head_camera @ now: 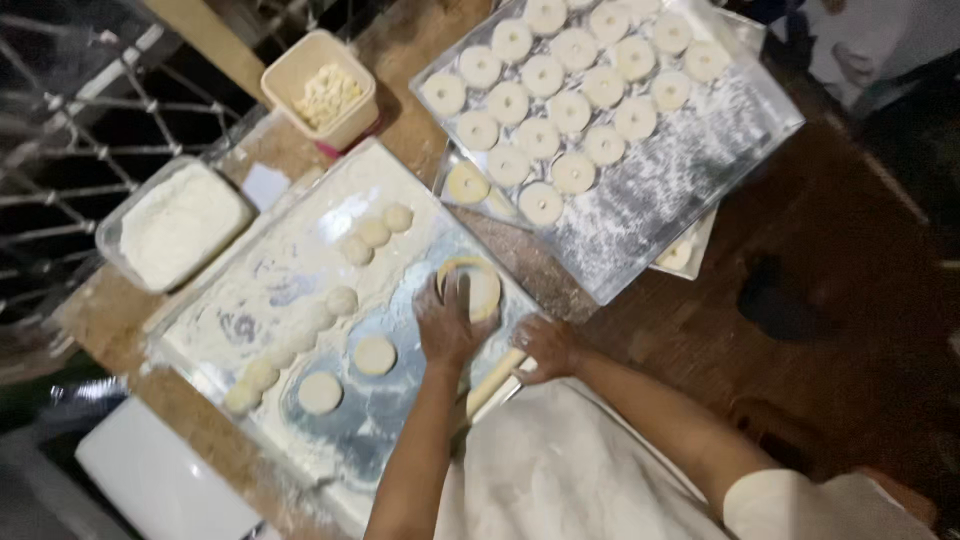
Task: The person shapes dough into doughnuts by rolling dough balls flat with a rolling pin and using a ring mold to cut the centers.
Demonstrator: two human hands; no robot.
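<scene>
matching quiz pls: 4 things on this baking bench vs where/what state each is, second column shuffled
Things:
1. ring cutter
2. rolling pin
3. flour tub
4. cut dough rings

Places or states:
A. set in rows on the upper metal tray
B. under the left hand, on a dough round
C. at the floured sheet's far-left edge, full of white flour
D. under the right hand, at the near edge

Pairs: 1-B, 2-D, 3-C, 4-A

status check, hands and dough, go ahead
Left hand pressing ring cutter into dough. Right hand gripping rolling pin. Dough rounds close by on floured tray.
</scene>
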